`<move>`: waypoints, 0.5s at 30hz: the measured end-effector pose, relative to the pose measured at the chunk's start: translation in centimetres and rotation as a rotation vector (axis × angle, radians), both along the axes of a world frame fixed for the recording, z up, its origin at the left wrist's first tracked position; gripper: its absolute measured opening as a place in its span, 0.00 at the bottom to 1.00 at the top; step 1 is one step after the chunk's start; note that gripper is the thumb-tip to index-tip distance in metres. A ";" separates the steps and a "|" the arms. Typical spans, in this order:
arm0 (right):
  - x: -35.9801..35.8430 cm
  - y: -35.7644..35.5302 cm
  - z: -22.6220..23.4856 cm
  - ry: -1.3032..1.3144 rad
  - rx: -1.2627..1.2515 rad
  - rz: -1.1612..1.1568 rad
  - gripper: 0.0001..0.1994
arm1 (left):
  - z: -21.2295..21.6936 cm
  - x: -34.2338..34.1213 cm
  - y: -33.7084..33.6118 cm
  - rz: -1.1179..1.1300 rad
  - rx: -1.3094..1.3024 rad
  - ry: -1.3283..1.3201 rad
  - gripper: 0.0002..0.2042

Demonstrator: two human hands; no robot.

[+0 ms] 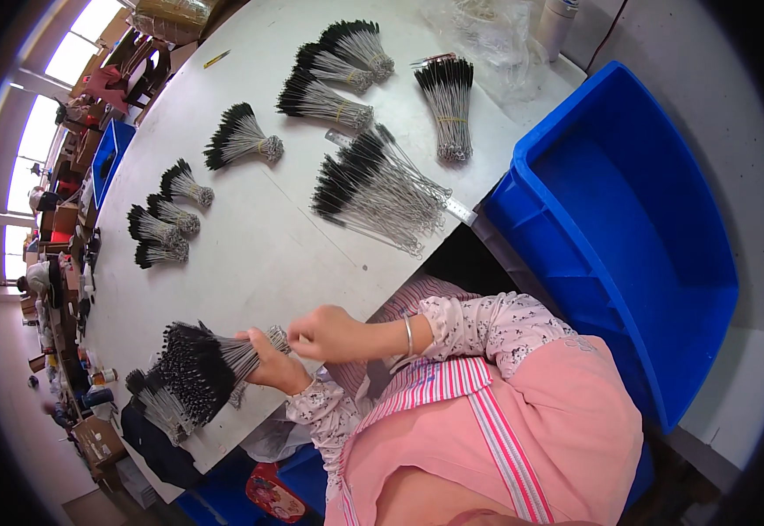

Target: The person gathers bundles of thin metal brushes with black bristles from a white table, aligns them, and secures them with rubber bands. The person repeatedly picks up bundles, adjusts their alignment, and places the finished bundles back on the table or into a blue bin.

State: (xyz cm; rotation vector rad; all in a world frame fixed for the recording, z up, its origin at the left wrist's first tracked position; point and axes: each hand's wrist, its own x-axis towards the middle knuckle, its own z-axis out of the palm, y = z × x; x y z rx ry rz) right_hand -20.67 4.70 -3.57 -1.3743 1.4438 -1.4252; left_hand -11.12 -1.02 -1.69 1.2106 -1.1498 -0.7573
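White tabletop (259,245), well L of blue bin (547,232): bare lane, room for a hand, betw. small brush bundles (172,212) farthest from bin & loose brush pile (373,193) nearer it. Blocking: pile + metal ruler (461,210), beside bin; banded bundle (449,105), up-L of bin; held bundle (211,364), low-L of bin.

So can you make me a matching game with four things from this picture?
Things:
1. Left hand
2. Silver bangle
3. Big bin
4. Thin yellow stick

Matches:
A. Lying on the white table
B. Blue, with its open top showing
C. Gripping a bundle of black-tipped brushes
D. Around the wrist of the right hand

Pairs: 1-C, 2-D, 3-B, 4-A
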 end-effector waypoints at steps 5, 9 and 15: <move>-1.2 -3.1 -4.5 -0.035 0.208 -0.163 0.08 | 1.5 -0.9 2.0 -0.435 -0.029 0.331 0.24; -1.5 -1.8 -4.2 -0.287 0.518 0.403 0.09 | 2.9 -1.4 1.6 -0.460 -0.075 0.451 0.25; -0.8 0.3 -2.2 0.147 0.036 0.492 0.07 | 0.6 2.0 0.3 -0.147 -0.083 -0.032 0.06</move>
